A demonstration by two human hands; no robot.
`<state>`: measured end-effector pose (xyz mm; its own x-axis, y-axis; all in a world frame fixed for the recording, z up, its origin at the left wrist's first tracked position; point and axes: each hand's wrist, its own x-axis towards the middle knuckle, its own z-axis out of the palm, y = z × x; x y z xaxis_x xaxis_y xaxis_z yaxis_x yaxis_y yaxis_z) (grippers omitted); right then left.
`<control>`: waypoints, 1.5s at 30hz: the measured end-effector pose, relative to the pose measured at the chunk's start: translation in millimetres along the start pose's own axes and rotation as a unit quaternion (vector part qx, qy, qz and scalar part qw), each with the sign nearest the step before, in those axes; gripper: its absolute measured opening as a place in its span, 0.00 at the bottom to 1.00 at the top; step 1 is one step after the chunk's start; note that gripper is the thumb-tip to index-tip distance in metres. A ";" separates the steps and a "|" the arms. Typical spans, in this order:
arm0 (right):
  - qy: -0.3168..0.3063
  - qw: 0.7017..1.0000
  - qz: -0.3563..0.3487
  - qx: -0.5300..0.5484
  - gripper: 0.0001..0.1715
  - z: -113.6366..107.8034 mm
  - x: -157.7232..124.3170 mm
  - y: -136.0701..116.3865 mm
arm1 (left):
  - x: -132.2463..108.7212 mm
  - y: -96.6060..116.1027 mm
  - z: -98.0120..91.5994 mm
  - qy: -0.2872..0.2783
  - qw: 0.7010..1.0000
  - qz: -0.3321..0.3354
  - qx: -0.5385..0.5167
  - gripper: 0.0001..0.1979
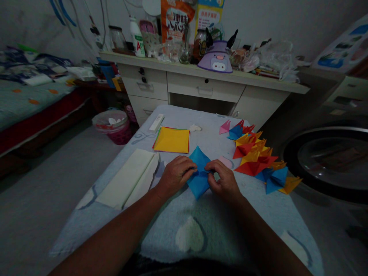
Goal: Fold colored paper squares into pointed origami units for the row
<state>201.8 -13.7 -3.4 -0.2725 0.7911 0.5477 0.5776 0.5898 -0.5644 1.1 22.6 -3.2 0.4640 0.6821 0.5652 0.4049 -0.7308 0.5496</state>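
A blue sheet of origami paper [198,188], turned like a diamond and creased across its middle, lies in front of me between both hands. My left hand [177,173] pinches its left side between thumb and fingers. On the opposite side, my right hand [223,179] pinches the paper the same way. Fingertips cover parts of the side corners. Just beyond is a stack of square coloured paper [172,140], yellow on top. To the right stand several folded paper cranes [255,157] in red, yellow, orange, blue and pink.
The patterned cloth [163,234] covers the table under my arms. A folded pale paper or cloth [129,176] lies at left, and a small white box [156,122] at the back. A pink bin [117,130] stands on the floor; a washing machine [330,153] is at right.
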 end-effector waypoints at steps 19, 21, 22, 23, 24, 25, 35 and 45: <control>0.021 0.999 0.019 0.041 0.07 10.4 1.4 -4.7 | -0.7 -0.7 1.2 -0.013 1.000 0.025 0.003 0.06; 0.047 0.995 0.051 0.066 0.12 7.7 0.9 -3.1 | 0.2 -0.1 -1.2 0.002 1.000 0.000 -0.021 0.05; 0.060 0.993 0.069 0.075 0.16 6.0 0.4 -1.1 | 0.7 -0.3 -2.3 0.017 0.999 -0.015 -0.038 0.04; 0.066 0.991 0.085 0.078 0.19 4.4 -0.2 1.5 | 1.0 -0.9 -3.2 0.034 0.997 -0.034 -0.056 0.04; 0.062 0.990 0.101 0.075 0.22 3.1 -0.9 4.8 | 1.3 -1.9 -3.8 0.051 0.994 -0.055 -0.076 0.03; 0.043 0.990 0.113 0.069 0.25 2.2 -1.6 8.4 | 1.5 -3.2 -4.1 0.066 0.990 -0.078 -0.094 0.03; -0.124 0.973 0.145 0.133 0.29 10.3 -1.9 21.5 | 1.6 -3.8 -2.5 0.070 0.953 -0.177 -0.234 0.03; -0.097 0.915 0.228 0.318 0.20 21.7 -6.0 16.9 | 1.2 -4.0 0.9 0.049 0.969 -0.145 -0.193 0.01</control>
<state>196.5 -4.9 -29.7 -0.2810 0.9562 0.0814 0.1176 0.1184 -0.9860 0.8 26.2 -5.3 0.2895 0.8707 0.3975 0.1739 -0.4562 0.8727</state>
